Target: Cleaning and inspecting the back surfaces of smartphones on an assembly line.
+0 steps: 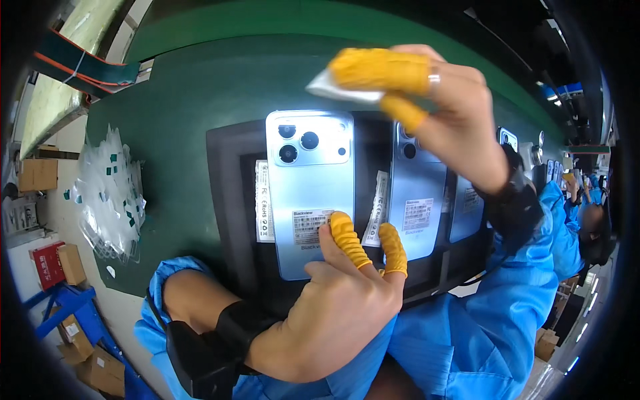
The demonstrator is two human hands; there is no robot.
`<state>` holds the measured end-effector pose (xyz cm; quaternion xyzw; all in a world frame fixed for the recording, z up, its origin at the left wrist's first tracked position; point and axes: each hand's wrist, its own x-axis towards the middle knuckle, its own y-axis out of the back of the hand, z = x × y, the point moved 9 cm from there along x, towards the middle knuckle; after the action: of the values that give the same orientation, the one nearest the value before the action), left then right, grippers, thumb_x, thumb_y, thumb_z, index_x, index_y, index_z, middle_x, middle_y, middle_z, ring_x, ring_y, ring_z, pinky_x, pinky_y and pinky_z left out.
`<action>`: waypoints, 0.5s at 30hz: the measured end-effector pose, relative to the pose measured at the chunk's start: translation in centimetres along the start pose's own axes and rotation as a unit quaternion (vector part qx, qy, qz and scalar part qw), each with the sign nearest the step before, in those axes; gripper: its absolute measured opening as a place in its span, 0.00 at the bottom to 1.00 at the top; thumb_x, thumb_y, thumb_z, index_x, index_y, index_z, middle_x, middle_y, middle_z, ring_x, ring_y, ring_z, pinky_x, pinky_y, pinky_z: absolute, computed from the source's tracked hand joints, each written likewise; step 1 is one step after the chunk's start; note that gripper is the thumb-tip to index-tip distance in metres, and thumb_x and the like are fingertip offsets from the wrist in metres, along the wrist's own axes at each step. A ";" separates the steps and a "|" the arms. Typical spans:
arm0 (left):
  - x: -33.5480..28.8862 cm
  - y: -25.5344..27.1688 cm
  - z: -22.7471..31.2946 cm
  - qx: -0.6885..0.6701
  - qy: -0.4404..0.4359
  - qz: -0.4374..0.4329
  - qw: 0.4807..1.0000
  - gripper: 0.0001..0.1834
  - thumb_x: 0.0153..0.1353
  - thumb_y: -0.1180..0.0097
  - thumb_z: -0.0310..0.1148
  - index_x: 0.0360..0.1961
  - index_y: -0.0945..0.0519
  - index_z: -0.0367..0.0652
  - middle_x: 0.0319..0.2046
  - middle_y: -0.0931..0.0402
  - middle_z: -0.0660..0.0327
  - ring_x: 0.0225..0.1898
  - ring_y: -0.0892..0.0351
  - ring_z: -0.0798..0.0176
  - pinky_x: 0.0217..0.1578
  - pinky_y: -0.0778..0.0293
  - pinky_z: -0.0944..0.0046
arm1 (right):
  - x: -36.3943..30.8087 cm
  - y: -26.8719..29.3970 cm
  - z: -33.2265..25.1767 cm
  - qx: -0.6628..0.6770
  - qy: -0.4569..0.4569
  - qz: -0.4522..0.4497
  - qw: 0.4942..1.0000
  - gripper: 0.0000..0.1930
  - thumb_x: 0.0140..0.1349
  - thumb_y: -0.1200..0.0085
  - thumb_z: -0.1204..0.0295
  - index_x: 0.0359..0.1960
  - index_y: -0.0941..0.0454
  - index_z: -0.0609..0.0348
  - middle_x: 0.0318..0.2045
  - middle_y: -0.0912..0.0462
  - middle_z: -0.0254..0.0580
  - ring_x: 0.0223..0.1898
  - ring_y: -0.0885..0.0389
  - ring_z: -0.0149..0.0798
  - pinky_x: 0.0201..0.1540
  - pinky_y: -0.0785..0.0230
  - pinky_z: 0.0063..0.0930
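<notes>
My left hand [333,307] wears yellow finger cots and holds a light blue smartphone [310,180] by its lower edge, back side up, camera cluster at the top and a label near the bottom. My right hand [440,113], also in yellow cots, is raised above the phone and pinches a small white cloth [333,88] between thumb and forefinger. A second blue phone [417,200] lies face down just right of the first, on a black tray [230,200].
The tray rests on a green mat [187,100]. A pile of clear plastic films with green tabs [110,193] lies at the left. More phones [467,207] sit further right. Another person in a blue coat [587,227] works at the right. Cardboard boxes [70,263] stand on the floor at the left.
</notes>
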<state>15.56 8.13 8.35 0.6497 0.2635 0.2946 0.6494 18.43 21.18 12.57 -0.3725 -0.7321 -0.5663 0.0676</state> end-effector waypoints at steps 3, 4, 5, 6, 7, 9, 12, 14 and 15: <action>0.0 0.2 -0.2 -0.028 0.022 0.003 0.999 0.23 0.49 0.47 0.29 0.49 0.20 0.43 0.24 0.23 0.36 0.31 0.16 0.44 0.11 0.29 0.64 | -0.2 -4.9 -1.2 0.071 0.071 -0.069 0.993 0.11 0.47 0.43 0.79 0.35 0.19 0.60 0.26 0.19 0.44 0.30 0.20 0.45 0.48 0.29 0.36; 0.0 0.4 -0.1 -0.025 0.020 0.006 0.999 0.22 0.49 0.47 0.30 0.49 0.20 0.43 0.23 0.23 0.36 0.31 0.16 0.44 0.11 0.29 0.64 | -0.8 -5.4 -0.8 0.063 0.046 -0.067 0.995 0.11 0.48 0.44 0.79 0.36 0.20 0.62 0.24 0.20 0.45 0.29 0.20 0.45 0.51 0.30 0.36; 0.0 0.3 -0.2 -0.025 0.022 0.008 0.999 0.22 0.49 0.47 0.30 0.49 0.20 0.43 0.22 0.23 0.37 0.31 0.16 0.44 0.11 0.29 0.64 | -0.9 -5.1 -1.1 0.051 0.054 -0.069 0.995 0.11 0.48 0.44 0.79 0.36 0.19 0.62 0.25 0.20 0.45 0.29 0.20 0.45 0.50 0.30 0.37; 0.0 0.3 -0.2 -0.025 0.023 0.010 0.999 0.22 0.49 0.47 0.30 0.49 0.20 0.43 0.22 0.23 0.38 0.32 0.16 0.44 0.11 0.29 0.64 | -1.3 -4.5 -1.0 0.043 0.056 -0.057 0.996 0.11 0.48 0.43 0.79 0.35 0.19 0.62 0.26 0.19 0.45 0.30 0.20 0.45 0.49 0.29 0.37; 0.0 0.1 -0.2 -0.022 0.019 0.008 1.000 0.22 0.50 0.47 0.30 0.49 0.20 0.43 0.22 0.23 0.38 0.31 0.16 0.44 0.11 0.29 0.65 | -1.7 -3.9 -0.9 0.034 0.057 -0.042 0.997 0.11 0.48 0.42 0.79 0.35 0.19 0.62 0.27 0.18 0.45 0.30 0.20 0.45 0.48 0.28 0.37; 0.0 0.1 -0.2 -0.018 0.011 0.012 1.000 0.22 0.50 0.47 0.30 0.49 0.20 0.43 0.21 0.23 0.38 0.31 0.16 0.45 0.10 0.29 0.65 | -2.9 -2.6 -0.4 0.013 0.026 -0.030 0.999 0.10 0.47 0.41 0.79 0.34 0.17 0.62 0.30 0.17 0.46 0.30 0.18 0.46 0.46 0.26 0.35; 0.0 -0.2 0.0 -0.037 0.005 -0.008 0.999 0.22 0.50 0.47 0.30 0.49 0.20 0.43 0.21 0.23 0.38 0.29 0.16 0.45 0.10 0.30 0.65 | -4.0 -2.3 -0.8 0.042 -0.040 -0.116 0.992 0.10 0.48 0.41 0.80 0.34 0.17 0.63 0.32 0.17 0.46 0.31 0.18 0.47 0.46 0.26 0.34; 0.0 0.0 -0.1 -0.022 0.007 0.002 1.000 0.22 0.49 0.47 0.30 0.49 0.20 0.43 0.21 0.23 0.37 0.29 0.16 0.45 0.10 0.29 0.65 | -3.5 -1.6 -0.8 0.067 -0.056 -0.095 0.992 0.10 0.49 0.41 0.80 0.35 0.17 0.63 0.35 0.16 0.48 0.32 0.18 0.47 0.44 0.26 0.33; 0.1 0.1 -0.1 -0.014 0.005 0.006 1.000 0.22 0.49 0.47 0.30 0.49 0.20 0.42 0.22 0.23 0.37 0.28 0.16 0.45 0.10 0.29 0.64 | -2.9 -1.0 -0.4 0.058 -0.049 -0.054 0.996 0.11 0.49 0.41 0.80 0.36 0.17 0.62 0.36 0.16 0.48 0.33 0.18 0.47 0.43 0.26 0.32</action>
<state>15.55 8.23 8.41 0.6406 0.2584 0.3053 0.6554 19.75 19.36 10.48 -0.3554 -0.7848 -0.5072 0.0228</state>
